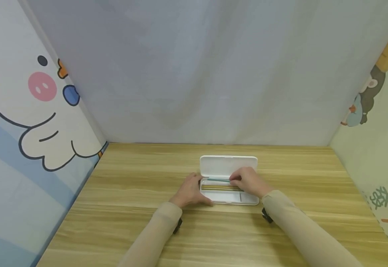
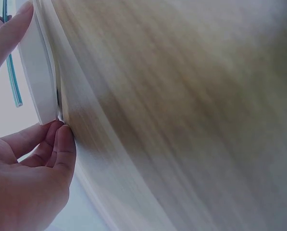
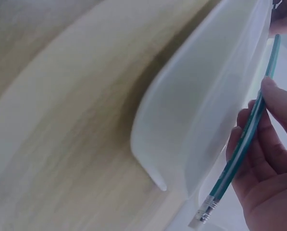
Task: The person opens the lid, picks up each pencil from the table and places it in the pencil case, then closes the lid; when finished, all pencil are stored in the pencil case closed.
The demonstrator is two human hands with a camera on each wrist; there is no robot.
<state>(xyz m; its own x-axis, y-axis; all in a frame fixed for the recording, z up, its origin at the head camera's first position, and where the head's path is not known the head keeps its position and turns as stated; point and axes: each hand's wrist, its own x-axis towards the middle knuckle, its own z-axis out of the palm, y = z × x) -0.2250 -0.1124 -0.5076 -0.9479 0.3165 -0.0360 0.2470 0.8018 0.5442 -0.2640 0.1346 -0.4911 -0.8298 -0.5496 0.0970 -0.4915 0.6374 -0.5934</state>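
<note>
A white pencil case lies on the table with its lid raised at the back. My left hand grips the case's left end, thumb at the front edge and fingers at the far corner; in the left wrist view the curled fingers meet that corner. With thumb and fingers my right hand pinches a green pencil toward its silver ferrule end. The pencil lies lengthwise along the back of the case. Several gold-coloured pencils sit in the tray in front of it.
The case has a shallow front compartment with a small divider toward the right. A wood-grain table extends around it, up to a pale curtain behind. Cartoon-printed panels stand at both sides.
</note>
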